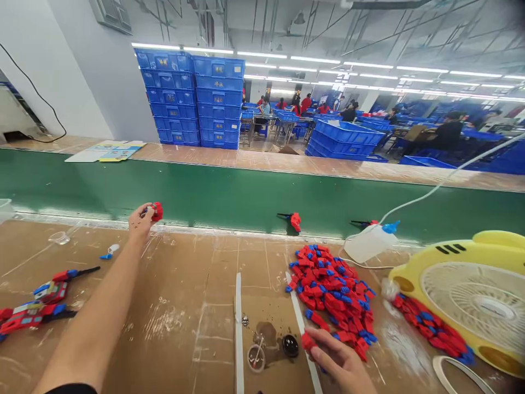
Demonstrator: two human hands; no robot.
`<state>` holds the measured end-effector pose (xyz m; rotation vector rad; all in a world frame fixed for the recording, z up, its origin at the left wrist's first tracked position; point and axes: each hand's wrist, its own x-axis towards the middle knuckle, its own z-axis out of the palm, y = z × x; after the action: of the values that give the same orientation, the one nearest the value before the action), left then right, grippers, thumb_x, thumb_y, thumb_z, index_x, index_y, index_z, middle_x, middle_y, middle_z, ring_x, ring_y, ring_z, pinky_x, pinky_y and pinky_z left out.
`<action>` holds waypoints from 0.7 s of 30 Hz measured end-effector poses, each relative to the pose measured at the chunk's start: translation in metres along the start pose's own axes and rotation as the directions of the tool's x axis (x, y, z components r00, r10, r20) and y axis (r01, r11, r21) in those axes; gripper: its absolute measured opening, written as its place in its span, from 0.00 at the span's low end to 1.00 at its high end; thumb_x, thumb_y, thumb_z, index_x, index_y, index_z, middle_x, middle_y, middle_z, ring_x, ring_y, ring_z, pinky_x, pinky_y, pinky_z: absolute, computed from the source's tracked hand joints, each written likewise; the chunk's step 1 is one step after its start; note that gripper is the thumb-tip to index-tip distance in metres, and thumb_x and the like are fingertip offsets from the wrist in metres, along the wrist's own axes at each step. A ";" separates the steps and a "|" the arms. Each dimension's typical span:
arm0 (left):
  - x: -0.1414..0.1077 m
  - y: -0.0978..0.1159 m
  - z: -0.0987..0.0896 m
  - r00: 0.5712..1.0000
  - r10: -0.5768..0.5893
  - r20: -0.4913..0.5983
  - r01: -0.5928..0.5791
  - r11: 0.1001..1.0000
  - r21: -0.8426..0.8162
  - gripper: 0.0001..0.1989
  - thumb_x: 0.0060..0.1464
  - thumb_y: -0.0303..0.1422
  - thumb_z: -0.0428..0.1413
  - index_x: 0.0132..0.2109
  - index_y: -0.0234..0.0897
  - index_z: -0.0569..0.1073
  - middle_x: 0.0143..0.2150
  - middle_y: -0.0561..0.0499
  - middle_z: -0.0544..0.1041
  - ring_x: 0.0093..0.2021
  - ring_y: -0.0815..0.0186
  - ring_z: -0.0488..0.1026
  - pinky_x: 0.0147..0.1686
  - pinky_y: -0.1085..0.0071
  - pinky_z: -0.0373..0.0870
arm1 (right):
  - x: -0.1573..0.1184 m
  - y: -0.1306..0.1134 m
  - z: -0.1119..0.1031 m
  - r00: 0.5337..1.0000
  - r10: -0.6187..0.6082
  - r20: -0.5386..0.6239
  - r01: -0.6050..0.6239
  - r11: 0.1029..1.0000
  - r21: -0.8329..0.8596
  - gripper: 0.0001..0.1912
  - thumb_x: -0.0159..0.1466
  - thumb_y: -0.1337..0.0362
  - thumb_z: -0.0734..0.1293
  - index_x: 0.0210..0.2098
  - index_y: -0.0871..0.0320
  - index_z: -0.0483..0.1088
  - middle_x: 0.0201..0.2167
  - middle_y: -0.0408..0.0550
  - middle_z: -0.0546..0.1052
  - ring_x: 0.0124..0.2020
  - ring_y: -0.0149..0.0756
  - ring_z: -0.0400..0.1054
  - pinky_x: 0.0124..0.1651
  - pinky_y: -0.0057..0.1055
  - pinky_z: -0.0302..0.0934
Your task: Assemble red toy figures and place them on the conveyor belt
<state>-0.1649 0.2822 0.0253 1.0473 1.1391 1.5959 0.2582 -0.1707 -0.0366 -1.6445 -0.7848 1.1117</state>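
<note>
My left hand (140, 223) is stretched out over the green conveyor's near edge, its fingers closed on a small red part (156, 212). At the lower right, my right hand (338, 358) pinches a red piece (308, 341) between thumb and fingers. Just beyond that hand lies a big pile of red and blue parts (328, 290). A black round dish (290, 346) and a clear cup (256, 358) stand between two white strips. On the green belt (229, 197) lies a red piece with a black rod (295, 220).
Assembled red and blue figures (30, 314) lie at the left. A yellow fan (471, 290) and a white bottle (369, 243) stand at the right. Stacked blue crates (217, 104) rise behind the belt. People work in the far background.
</note>
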 end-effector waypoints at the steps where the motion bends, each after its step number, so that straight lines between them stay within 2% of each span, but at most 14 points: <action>1: -0.013 0.002 0.005 1.000 -0.030 -0.003 0.030 0.995 -0.096 0.08 0.67 0.21 0.50 0.50 0.32 0.70 0.38 0.54 0.71 0.37 0.70 0.71 0.40 0.71 0.73 | 0.002 -0.002 0.004 0.998 -0.064 0.008 0.064 0.994 -0.090 0.33 0.56 0.38 0.75 0.49 0.58 0.80 0.52 0.57 0.76 0.58 0.48 0.70 0.56 0.32 0.71; 3: -0.042 0.005 0.014 0.996 -0.094 0.011 0.094 0.965 -0.247 0.11 0.71 0.25 0.44 0.54 0.36 0.67 0.40 0.53 0.74 0.37 0.70 0.73 0.35 0.73 0.73 | 0.004 -0.004 0.010 0.977 -0.207 0.040 0.210 0.938 -0.275 0.30 0.61 0.40 0.70 0.48 0.59 0.80 0.49 0.57 0.76 0.53 0.45 0.72 0.55 0.32 0.71; 5: -0.075 0.011 0.023 0.987 -0.155 0.046 0.161 0.923 -0.350 0.13 0.73 0.31 0.40 0.53 0.37 0.68 0.38 0.51 0.75 0.33 0.70 0.74 0.25 0.79 0.67 | 0.004 -0.003 0.013 0.944 -0.321 0.074 0.322 0.850 -0.418 0.25 0.65 0.43 0.66 0.46 0.57 0.80 0.46 0.55 0.76 0.49 0.41 0.73 0.53 0.30 0.71; 7: -0.111 0.017 0.033 0.971 -0.208 0.115 0.237 0.868 -0.437 0.18 0.73 0.38 0.40 0.51 0.35 0.71 0.38 0.48 0.76 0.30 0.69 0.73 0.18 0.81 0.60 | 0.004 0.002 0.014 0.919 -0.379 0.110 0.383 0.786 -0.485 0.21 0.68 0.46 0.64 0.46 0.56 0.79 0.46 0.53 0.75 0.48 0.38 0.73 0.52 0.27 0.70; 9: -0.149 0.024 0.044 0.941 -0.253 0.223 0.334 0.790 -0.514 0.20 0.71 0.43 0.45 0.52 0.32 0.73 0.41 0.44 0.77 0.29 0.69 0.74 0.15 0.81 0.58 | 0.004 0.008 0.014 0.908 -0.399 0.126 0.406 0.766 -0.499 0.20 0.69 0.48 0.63 0.46 0.55 0.78 0.45 0.51 0.75 0.47 0.35 0.72 0.51 0.25 0.69; 12: -0.206 0.029 0.063 0.858 -0.280 0.430 0.488 0.704 -0.516 0.21 0.63 0.43 0.58 0.56 0.32 0.73 0.45 0.42 0.77 0.29 0.70 0.74 0.13 0.83 0.57 | 0.004 0.014 0.015 0.904 -0.408 0.126 0.412 0.757 -0.506 0.19 0.70 0.49 0.62 0.47 0.54 0.77 0.46 0.49 0.74 0.47 0.34 0.72 0.50 0.24 0.68; 15: -0.250 0.025 0.083 0.750 -0.283 0.598 0.593 0.689 -0.418 0.28 0.51 0.44 0.69 0.54 0.35 0.73 0.46 0.43 0.78 0.27 0.71 0.73 0.12 0.84 0.56 | 0.005 0.014 0.016 0.897 -0.408 0.169 0.432 0.731 -0.527 0.18 0.71 0.50 0.62 0.48 0.54 0.76 0.46 0.49 0.74 0.47 0.33 0.72 0.50 0.23 0.68; 18: -0.274 0.009 0.099 0.664 -0.321 0.676 0.672 0.652 -0.351 0.30 0.46 0.48 0.71 0.50 0.35 0.74 0.46 0.43 0.77 0.30 0.69 0.74 0.14 0.83 0.61 | 0.006 0.013 0.016 0.893 -0.410 0.187 0.440 0.705 -0.556 0.17 0.72 0.51 0.62 0.49 0.53 0.76 0.45 0.49 0.73 0.48 0.33 0.71 0.52 0.24 0.67; 21: -0.282 -0.013 0.106 0.611 -0.365 0.702 0.723 0.618 -0.308 0.30 0.47 0.50 0.70 0.50 0.33 0.75 0.41 0.44 0.76 0.31 0.69 0.73 0.17 0.82 0.65 | 0.006 0.011 0.014 0.897 -0.393 0.200 0.433 0.698 -0.570 0.16 0.72 0.52 0.62 0.49 0.52 0.77 0.45 0.48 0.73 0.48 0.32 0.71 0.53 0.24 0.67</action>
<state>0.0090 0.0370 -0.0023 0.5765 0.4222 0.8673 0.2476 -0.1642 -0.0509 -1.8059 -1.5948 0.6060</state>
